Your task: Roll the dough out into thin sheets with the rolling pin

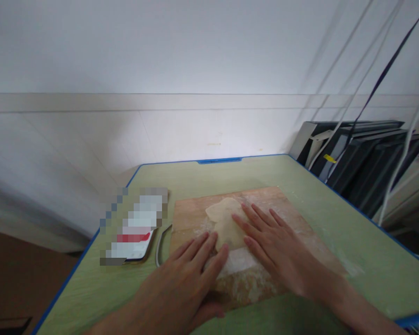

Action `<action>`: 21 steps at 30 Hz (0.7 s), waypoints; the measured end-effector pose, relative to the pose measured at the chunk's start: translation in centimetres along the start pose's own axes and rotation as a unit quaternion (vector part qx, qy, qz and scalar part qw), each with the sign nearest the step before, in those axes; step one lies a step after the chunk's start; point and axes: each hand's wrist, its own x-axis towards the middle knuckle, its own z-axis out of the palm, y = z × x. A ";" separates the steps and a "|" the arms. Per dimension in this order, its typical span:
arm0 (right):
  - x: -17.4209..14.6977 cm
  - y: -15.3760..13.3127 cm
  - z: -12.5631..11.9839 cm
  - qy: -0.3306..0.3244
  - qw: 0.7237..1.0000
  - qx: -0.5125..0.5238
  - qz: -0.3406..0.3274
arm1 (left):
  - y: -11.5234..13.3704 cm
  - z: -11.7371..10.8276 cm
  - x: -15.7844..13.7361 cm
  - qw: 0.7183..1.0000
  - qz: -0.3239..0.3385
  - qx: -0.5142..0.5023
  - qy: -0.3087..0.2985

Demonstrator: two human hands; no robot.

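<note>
A flattened, pale sheet of dough [226, 228] with an uneven outline lies on a floured wooden board [192, 211]. My left hand [192, 270] rests at the dough's near left edge, palm down and fingers stretched out. On the other side, my right hand [275, 239] lies flat with its fingers spread, the fingertips on the dough's right edge. Neither hand grips anything. White flour [251, 284] is scattered over the near part of the board, and part of the dough's edge is hidden under my fingers.
The board sits on a light green table [258, 172] with a blue rim. Left of it lies a phone-like object [136, 242], mostly pixelated, beside a curved metal piece [158, 246]. Dark flat panels [366, 163] lean at the right, with cables hanging before them. A white wall stands behind.
</note>
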 end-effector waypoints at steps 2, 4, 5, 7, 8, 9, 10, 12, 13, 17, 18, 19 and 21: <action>-0.4 -0.2 0.2 0.016 1.000 -0.003 0.003 | 0.1 0.0 0.1 1.000 -0.004 -0.004 0.001; -1.0 -0.3 0.3 0.035 0.999 -0.005 0.003 | 0.2 -0.1 0.3 1.000 -0.010 -0.009 -0.005; -1.3 -0.4 0.4 0.048 0.999 -0.007 -0.001 | 0.3 -0.2 0.4 1.000 -0.012 -0.012 -0.008; -1.9 -0.6 0.4 0.066 0.998 -0.009 -0.015 | 0.5 -0.3 0.4 1.000 -0.018 -0.014 -0.014; -2.2 -0.7 0.4 0.072 0.997 -0.012 -0.022 | 0.6 -0.4 0.4 1.000 -0.021 -0.013 -0.017; -2.4 -0.8 0.4 0.076 0.997 -0.015 -0.026 | 0.7 -0.4 0.4 0.999 -0.022 -0.012 -0.021; -2.6 -0.9 0.3 0.077 0.996 -0.018 -0.029 | 0.7 -0.4 0.4 0.999 -0.023 -0.007 -0.023; -2.6 -0.9 0.2 0.066 0.997 -0.015 -0.023 | 0.7 -0.2 0.4 1.000 -0.019 0.004 -0.024; -2.4 -0.9 0.2 0.058 0.998 -0.011 -0.015 | 0.6 -0.1 0.5 1.000 -0.014 0.012 -0.018; -0.7 -0.3 0.4 0.016 0.999 0.023 0.018 | -0.4 0.4 0.7 0.998 -0.002 0.051 0.030; -0.1 -0.1 0.4 0.009 0.999 0.031 0.025 | -0.7 0.5 0.8 0.997 -0.006 0.061 0.042; 0.4 0.2 0.5 0.004 0.999 0.040 0.031 | -1.0 0.6 0.8 0.996 -0.012 0.067 0.052; 1.5 0.9 0.6 -0.006 0.998 0.058 0.033 | -1.7 0.6 1.0 0.995 -0.024 0.072 0.068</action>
